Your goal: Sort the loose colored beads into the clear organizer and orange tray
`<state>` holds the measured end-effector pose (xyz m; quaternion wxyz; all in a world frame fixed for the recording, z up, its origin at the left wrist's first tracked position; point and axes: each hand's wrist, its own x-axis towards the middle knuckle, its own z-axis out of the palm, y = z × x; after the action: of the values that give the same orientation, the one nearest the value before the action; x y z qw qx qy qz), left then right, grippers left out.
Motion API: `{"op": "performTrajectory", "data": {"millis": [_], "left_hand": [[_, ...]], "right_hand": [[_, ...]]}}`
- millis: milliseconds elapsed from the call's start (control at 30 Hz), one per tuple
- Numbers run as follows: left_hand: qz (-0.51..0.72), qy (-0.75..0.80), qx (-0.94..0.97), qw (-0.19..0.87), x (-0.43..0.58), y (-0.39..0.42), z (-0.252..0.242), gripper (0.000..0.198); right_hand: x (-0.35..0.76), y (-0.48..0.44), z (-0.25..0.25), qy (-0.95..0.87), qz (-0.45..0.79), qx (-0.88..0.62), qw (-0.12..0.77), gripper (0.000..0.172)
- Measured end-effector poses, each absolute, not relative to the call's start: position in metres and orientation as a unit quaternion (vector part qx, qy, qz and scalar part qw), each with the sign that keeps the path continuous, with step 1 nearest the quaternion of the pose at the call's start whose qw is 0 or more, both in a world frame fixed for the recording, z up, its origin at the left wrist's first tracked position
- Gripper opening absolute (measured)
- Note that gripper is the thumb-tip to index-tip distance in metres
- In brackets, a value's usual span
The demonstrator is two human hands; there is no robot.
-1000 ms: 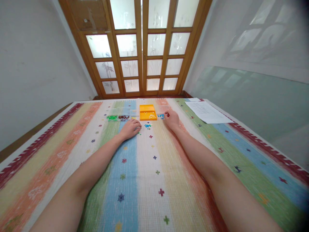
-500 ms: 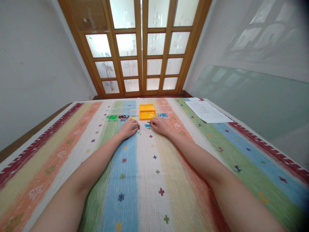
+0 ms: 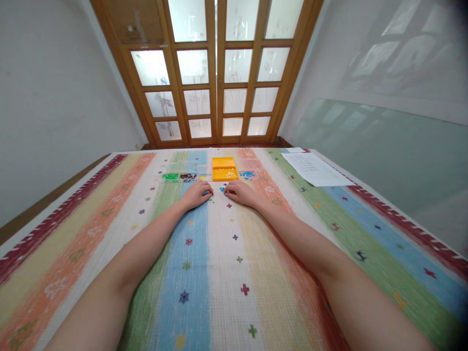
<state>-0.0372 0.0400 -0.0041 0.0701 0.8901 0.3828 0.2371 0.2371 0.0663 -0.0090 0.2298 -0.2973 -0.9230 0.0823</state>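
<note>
My left hand (image 3: 197, 195) rests on the striped cloth with its fingers curled and their tips drawn together. Whatever may be between those tips is too small to make out. Opposite it, my right hand (image 3: 241, 192) reaches down over small blue pieces (image 3: 222, 188), partly covering them. Its fingers are bent close together, and I cannot see what they hold. A few tiny green pieces (image 3: 212, 201) lie between the hands. Just beyond stands an open yellow box (image 3: 224, 162) with white pieces (image 3: 231, 174) in its lower half.
Clear compartments hold green pieces (image 3: 170, 176), dark brown pieces (image 3: 188, 176) and a few yellow pieces (image 3: 204, 178) left of the yellow box. On its right are more blue pieces (image 3: 247, 174). A printed paper sheet (image 3: 314, 169) lies at the table's far right.
My right hand has shifted slightly left and nearer to me, covering more of the blue pieces. The left hand has hardly moved. The view has tilted a little.
</note>
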Motion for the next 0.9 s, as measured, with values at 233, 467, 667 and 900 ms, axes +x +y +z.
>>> {"op": "performTrajectory", "data": {"millis": [233, 467, 667, 900], "left_hand": [[0.263, 0.446, 0.854, 0.047, -0.045, 0.046, -0.006, 0.012], [0.315, 0.541, 0.78, 0.016, -0.073, 0.065, -0.004, 0.016], [0.344, 0.631, 0.695, -0.02, -0.097, 0.079, -0.004, 0.019], [0.329, 0.664, 0.67, -0.044, -0.104, 0.081, -0.008, 0.022]], "right_hand": [[0.236, 0.068, -0.011, -0.921, 0.086, -0.31, 0.22, 0.014], [0.235, 0.066, -0.009, -0.918, 0.093, -0.318, 0.217, 0.014], [0.236, 0.063, -0.007, -0.918, 0.101, -0.312, 0.223, 0.012], [0.235, 0.064, -0.009, -0.916, 0.12, -0.306, 0.228, 0.012]]}}
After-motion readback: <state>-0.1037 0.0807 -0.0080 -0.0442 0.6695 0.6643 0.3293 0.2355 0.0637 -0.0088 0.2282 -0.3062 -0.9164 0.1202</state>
